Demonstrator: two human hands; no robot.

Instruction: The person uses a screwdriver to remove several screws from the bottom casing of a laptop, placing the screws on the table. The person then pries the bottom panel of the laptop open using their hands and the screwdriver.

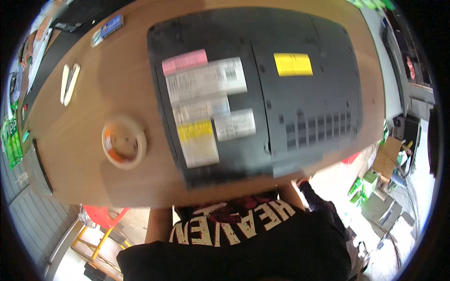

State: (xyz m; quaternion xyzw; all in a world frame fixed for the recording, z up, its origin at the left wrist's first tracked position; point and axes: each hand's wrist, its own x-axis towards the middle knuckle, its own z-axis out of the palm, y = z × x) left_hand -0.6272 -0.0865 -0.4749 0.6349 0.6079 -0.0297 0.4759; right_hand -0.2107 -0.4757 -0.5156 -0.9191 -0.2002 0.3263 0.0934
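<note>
A wide black flat device (309,89), which looks like a laptop turned bottom side up, lies on the brown table (89,178). Pink, white and yellow labels cover parts of it, and a slotted vent shows at its near right. Left of it rests a roll of tape (142,145) with an orange inner side. My left forearm (159,222) and right forearm (289,194) run up to the near table edge. Both my hands are hidden beyond that edge, below the tabletop. Nothing shows of what they touch; the device is nearest to them.
A cream-handled slim tool (69,84) and a small blue box (112,26) lie farther left. A dark flat panel (37,168) sits at the left edge. Below stands a red stool (99,216). Cardboard (388,154) and cables crowd the right. Another person's hand (44,28) appears at far left.
</note>
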